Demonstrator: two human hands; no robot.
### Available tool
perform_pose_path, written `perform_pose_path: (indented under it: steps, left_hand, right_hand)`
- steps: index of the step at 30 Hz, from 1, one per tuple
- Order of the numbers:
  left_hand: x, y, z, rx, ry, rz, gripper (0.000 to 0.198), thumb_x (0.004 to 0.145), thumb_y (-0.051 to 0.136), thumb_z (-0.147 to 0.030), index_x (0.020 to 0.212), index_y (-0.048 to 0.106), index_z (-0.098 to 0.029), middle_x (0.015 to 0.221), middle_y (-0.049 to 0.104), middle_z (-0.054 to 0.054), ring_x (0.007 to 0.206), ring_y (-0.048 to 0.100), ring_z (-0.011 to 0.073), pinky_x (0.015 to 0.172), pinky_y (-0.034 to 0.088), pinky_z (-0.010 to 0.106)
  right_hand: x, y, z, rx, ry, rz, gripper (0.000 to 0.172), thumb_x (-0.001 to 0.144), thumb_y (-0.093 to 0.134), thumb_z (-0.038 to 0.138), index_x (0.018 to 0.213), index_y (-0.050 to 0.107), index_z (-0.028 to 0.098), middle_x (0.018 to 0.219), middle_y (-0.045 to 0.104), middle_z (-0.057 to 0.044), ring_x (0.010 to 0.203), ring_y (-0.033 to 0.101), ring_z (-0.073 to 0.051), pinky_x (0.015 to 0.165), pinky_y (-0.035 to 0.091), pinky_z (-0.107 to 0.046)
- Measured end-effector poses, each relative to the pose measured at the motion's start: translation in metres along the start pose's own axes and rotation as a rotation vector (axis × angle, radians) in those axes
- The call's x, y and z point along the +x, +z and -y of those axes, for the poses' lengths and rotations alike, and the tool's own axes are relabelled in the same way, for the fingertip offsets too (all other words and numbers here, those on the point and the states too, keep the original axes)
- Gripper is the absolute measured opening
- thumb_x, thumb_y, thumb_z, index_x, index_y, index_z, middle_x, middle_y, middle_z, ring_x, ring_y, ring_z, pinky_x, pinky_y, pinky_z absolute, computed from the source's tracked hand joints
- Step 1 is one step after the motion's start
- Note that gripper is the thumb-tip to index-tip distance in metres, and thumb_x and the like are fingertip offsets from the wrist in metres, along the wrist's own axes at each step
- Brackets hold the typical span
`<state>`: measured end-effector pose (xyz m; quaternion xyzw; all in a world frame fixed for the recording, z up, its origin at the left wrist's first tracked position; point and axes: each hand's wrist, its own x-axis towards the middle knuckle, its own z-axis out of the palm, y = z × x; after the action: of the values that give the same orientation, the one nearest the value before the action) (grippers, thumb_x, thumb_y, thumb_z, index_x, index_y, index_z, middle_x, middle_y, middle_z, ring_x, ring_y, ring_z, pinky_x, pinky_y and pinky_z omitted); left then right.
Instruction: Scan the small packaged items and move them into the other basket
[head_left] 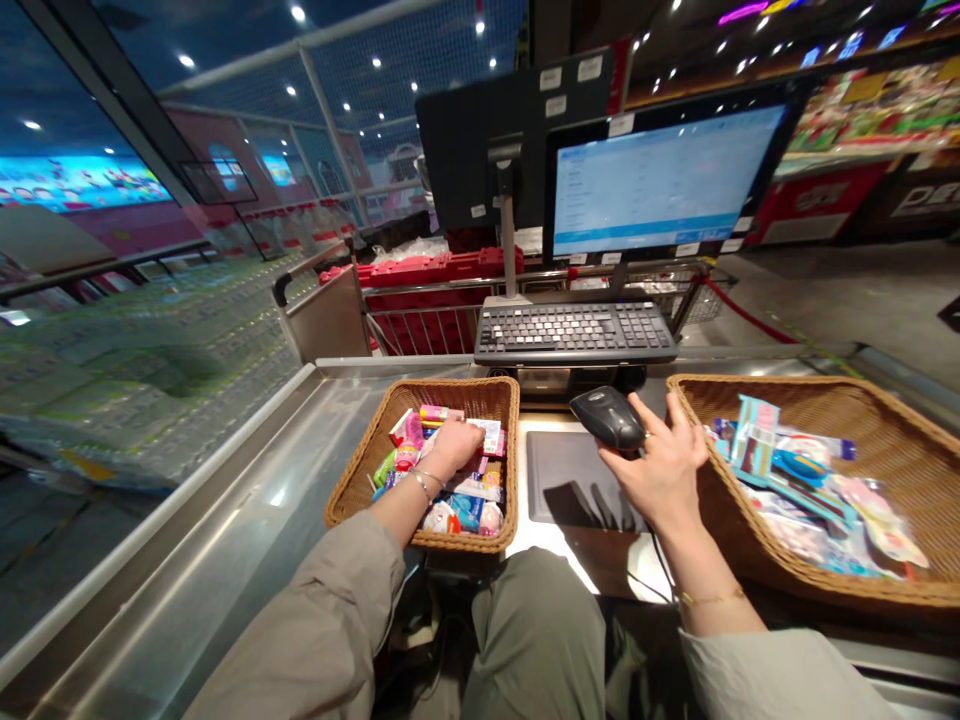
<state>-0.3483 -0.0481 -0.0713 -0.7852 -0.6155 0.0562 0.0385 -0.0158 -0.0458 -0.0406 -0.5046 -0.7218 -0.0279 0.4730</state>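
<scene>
Evidently a checkout counter [289, 480], bare metal along the left of the frame. Left hand [454, 447], bracelet at the wrist, reaches into a wicker basket [354, 490] left of centre; fingers curled against a white-labelled packet [493, 437] near the basket's right wall. Cannot tell whether that grip pinches the packet or only touches it. Around and below the hand: a jumble of small colourful goods, among them a pink item [409, 430] upper left in the basket and blue wrapping [466, 512] toward its near side. Right hand [664, 465], just right of centre, holds a black scanner [609, 415]; grip closed on it between thumb and fingers, scanner raised, nose toward the left of the frame. Beneath it, a flat grey plate [555, 465], with finger-like shadows across its lower part. Dark cable [661, 560] runs below the right wrist. Second wicker basket [892, 410] at right of frame, larger in view: loose packets inside, a light-blue and brown one [756, 440] tilted up near its left wall. Keyboard [574, 330] at centre, beyond the scanner; lit monitor [667, 185] upper right of it, text too small to read. Behind, a cart [420, 328] with red crates [450, 265].
</scene>
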Motion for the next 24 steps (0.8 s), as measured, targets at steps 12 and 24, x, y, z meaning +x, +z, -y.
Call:
perform_pose_path:
  steps: [12, 24]
  left_hand:
    - [-0.043, -0.051, 0.027, 0.01, -0.322, 0.117, 0.037, 0.088, 0.068, -0.025, 0.124, 0.071, -0.031, 0.114, 0.079, 0.008, 0.108, 0.074, 0.0267, 0.092, 0.053, 0.032]
    - [-0.047, -0.082, 0.025, -0.082, -0.435, -0.175, 0.028, 0.092, 0.064, -0.03, 0.119, 0.074, -0.03, 0.114, 0.079, 0.004, 0.106, 0.073, 0.0238, 0.092, 0.053, 0.031]
  right_hand:
    - [-0.001, 0.0, 0.006, -0.004, 0.044, 0.039, 0.032, 0.079, 0.061, 0.047, 0.094, 0.073, 0.022, 0.136, 0.068, -0.01, 0.149, 0.037, -0.04, 0.117, 0.022, -0.072]
    - [-0.002, 0.002, 0.002, 0.024, 0.015, -0.003, 0.03, 0.079, 0.065, 0.047, 0.094, 0.073, 0.022, 0.134, 0.069, -0.011, 0.147, 0.038, -0.042, 0.115, 0.022, -0.076]
